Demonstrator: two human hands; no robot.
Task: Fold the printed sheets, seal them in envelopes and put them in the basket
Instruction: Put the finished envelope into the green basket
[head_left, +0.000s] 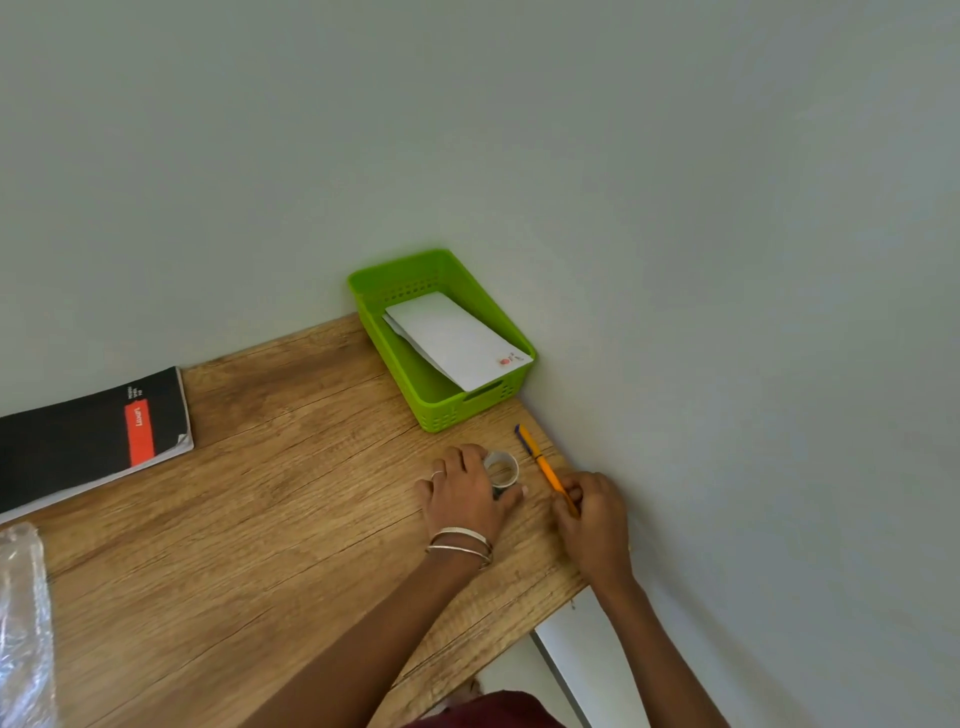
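Left hand (465, 493) curls round a roll of clear tape (503, 469) that lies flat on the wooden desk (249, 519), fingers on the roll's left side and thumb along its near side; a ring shows on one finger and thin bangles (460, 545) sit at the wrist. Right hand (592, 514) pinches the near end of an orange pen (545, 467), fingers bent round it; the pen lies slanting on the desk just right of the tape, its dark blue cap end pointing toward the basket. Green plastic basket (447, 410) stands in the far right corner of the desk, up against the wall (675, 208), close beyond the tape and pen. White envelopes (457, 340) lie in it, at least two stacked, top one with a small red mark near its right corner, one corner resting on the basket rim. Far left of desk: black notebook (78, 436) with a red label, flat, well apart from the hands. Crumpled clear plastic wrap (21, 623) at the left edge, partly cut off. Dark red clothing (483, 712) at the bottom edge.
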